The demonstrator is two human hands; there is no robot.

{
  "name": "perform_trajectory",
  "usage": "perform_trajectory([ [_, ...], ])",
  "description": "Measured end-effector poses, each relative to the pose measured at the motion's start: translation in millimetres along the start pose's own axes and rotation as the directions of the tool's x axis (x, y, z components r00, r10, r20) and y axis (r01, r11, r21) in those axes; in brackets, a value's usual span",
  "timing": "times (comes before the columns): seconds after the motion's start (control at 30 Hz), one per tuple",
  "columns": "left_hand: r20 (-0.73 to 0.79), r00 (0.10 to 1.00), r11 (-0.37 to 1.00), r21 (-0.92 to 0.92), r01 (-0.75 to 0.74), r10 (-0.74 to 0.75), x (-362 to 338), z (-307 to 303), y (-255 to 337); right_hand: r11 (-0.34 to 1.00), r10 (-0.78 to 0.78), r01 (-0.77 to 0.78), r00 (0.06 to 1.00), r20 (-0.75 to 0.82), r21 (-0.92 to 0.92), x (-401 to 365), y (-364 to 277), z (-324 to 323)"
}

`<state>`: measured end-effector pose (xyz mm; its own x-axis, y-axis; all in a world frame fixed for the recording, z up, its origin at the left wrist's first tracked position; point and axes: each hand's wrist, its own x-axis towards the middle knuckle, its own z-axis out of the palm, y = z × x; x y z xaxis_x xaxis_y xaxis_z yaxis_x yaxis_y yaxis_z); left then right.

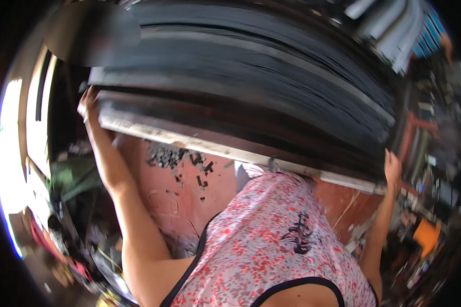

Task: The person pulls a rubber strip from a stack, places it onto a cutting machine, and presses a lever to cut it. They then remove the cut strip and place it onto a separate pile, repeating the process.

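Note:
A wide stack of dark sheets (230, 71) spans the upper view, with a pale wooden edge (205, 144) along its near side. My left hand (88, 104) is at the left end of the dark layers, fingers bent against their edge. At the right end, my right hand (392, 166) rests its raised fingers against the near corner. Both arms are stretched wide. Motion blur hides how firmly the fingers of either hand hold the sheets.
Small dark scraps (166, 155) lie on a reddish surface (176, 204) below the wooden edge. A blurred person is partly visible at the upper left. An orange item (426, 235) is among clutter at the right. Bright openings (10, 153) are at the far left.

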<state>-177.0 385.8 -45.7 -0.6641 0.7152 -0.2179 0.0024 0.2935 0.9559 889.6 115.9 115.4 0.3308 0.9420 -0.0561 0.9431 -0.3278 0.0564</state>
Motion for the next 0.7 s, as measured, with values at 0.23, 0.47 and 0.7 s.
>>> perform_trajectory([
  [0.23, -0.015, 1.0, 0.999, -0.045, -0.004, 0.003, 44.8, -3.7, -51.0, 0.999, 0.042, -0.042, 0.999, 0.01, -0.021, 10.3, 10.2, 54.4],
  [0.47, -0.249, 0.944, 0.948, 0.285, -0.142, 0.217, 23.8, -2.9, -29.7, 0.988, 0.136, -0.146, 0.98, 0.146, 0.054, 13.5, 45.3, 81.3],
  [0.7, 0.177, 0.888, 0.767, 0.452, -0.456, 0.424, -108.7, 84.3, 6.6, 0.946, 0.215, -0.219, 0.976, 0.045, 0.239, 22.5, 115.8, 76.2],
])
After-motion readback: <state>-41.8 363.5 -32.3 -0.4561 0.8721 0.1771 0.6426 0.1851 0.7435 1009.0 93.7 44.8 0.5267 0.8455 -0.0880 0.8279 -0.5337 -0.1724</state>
